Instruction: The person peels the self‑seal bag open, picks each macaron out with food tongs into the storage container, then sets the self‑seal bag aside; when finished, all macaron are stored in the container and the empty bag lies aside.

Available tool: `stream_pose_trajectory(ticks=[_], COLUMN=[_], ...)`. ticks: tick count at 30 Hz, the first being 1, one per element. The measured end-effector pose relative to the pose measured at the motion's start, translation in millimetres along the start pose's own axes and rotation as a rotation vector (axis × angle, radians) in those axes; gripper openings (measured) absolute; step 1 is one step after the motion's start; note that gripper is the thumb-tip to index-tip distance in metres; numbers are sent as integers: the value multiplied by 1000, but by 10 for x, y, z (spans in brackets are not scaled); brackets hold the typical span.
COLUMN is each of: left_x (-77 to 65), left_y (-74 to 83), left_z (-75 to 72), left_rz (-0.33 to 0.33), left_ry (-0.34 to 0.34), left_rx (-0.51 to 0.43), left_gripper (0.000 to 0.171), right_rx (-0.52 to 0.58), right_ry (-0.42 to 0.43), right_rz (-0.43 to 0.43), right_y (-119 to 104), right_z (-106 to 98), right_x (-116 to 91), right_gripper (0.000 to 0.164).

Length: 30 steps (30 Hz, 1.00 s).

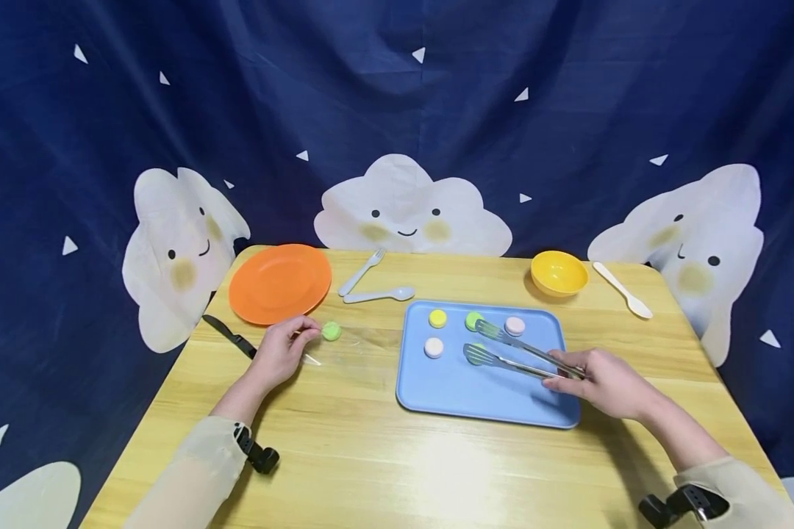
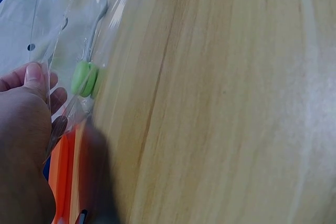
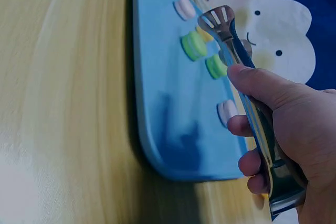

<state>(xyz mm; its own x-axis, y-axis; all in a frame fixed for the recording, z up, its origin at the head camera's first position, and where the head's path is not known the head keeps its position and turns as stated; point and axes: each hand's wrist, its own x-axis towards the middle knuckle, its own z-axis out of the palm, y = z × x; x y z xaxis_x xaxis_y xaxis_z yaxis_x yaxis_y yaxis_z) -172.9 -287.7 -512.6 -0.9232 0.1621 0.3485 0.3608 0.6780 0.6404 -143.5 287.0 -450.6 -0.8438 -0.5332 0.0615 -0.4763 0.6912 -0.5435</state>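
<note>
My left hand pinches the edge of a clear plastic bag between thumb and fingers. Inside the bag, close to that hand, is a green macaron. My right hand grips metal tongs with slotted heads, spread apart above a blue tray. On the tray sit a yellow macaron, a pale pink macaron, a pink macaron and two green ones. One green macaron is partly covered by a tong head in the head view.
Behind my left hand lie an orange plate and a black knife. A grey fork and a grey spoon lie at the back middle. A yellow bowl and white spoon are at the back right.
</note>
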Motion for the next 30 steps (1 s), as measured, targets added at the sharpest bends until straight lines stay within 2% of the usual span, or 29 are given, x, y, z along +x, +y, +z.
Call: stream_pose_trajectory(ticks=[3,7,15,26,30], left_x=[2,4,-1,4,13], left_y=[5,3,7,-17,-19], left_z=[-1,-9,-14,29,26], left_rz=[-6,-12,-33,-15,-4], left_ry=[-4,-2,8,15,10], left_rx=[0,-3,-23,-26,-26], left_gripper=[4,3,3,4,4], right_rx=[-3,-38,-54,-57,-63], right_ry=[8,14,0,-117,-126], right_rz=[-17,-85,-199,-300,-292], right_y=[-71,-187,-392,-745,-837], right_z=[5,51,221,584,680], right_x=[55,173,502,1003,1136], right_gripper=[58,51,39,21,28])
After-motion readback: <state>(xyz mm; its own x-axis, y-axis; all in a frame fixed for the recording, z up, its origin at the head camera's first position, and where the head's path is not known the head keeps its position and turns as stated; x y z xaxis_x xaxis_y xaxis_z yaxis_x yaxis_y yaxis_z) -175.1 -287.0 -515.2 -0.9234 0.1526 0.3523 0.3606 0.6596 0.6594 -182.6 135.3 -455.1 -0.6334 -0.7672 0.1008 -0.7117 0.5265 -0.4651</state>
